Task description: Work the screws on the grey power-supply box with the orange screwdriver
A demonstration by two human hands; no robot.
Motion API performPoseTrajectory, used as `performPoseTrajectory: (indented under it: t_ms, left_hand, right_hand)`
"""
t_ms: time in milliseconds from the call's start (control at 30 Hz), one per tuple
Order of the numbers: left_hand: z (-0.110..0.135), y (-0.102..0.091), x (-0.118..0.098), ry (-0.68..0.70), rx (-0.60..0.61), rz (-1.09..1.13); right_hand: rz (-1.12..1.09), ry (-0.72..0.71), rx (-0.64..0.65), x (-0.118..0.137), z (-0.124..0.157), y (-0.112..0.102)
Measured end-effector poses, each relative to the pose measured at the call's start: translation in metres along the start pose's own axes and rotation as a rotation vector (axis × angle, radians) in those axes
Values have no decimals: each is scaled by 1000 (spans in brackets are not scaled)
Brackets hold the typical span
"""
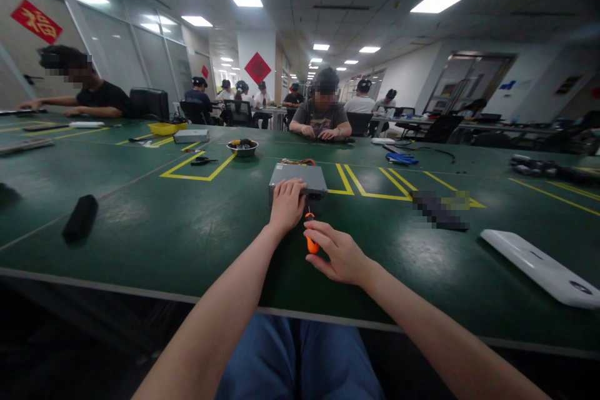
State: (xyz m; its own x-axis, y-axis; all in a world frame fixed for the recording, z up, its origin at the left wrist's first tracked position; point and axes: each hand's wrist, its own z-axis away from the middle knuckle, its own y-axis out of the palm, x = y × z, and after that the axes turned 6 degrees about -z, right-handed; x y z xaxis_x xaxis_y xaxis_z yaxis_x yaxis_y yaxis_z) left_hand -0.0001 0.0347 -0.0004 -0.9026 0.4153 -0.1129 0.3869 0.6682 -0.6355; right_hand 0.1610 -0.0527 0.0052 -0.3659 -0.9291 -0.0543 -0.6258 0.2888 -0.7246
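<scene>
A grey metal box that looks like a computer power supply rests on the green table, with a bundle of coloured wires at its far side. My left hand lies over its near left corner, fingers bent onto the top and front. In my right hand is an orange and black screwdriver, pinched between thumb and fingers. Its thin shaft points away from me toward the box's front face, below the dark socket. Whether the tip touches the box I cannot tell.
Yellow tape lines mark the green table. Around me are a black block, a white oblong case, a metal bowl with tools, black pliers-like tool and blue gloves. A person sits opposite.
</scene>
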Motion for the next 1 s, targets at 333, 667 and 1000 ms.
performPoseTrajectory:
  t_ms: [333,667,1000]
  left_hand:
    - [0,0,0,-5,13,0]
    - [0,0,1,11,-6,1]
    - [0,1,1,10,3,-3]
  right_hand:
    - [-38,45,-92,-4,3,2]
    - [131,-55,35,2,-1,-1]
    - [86,-46,74,1,-1,-1]
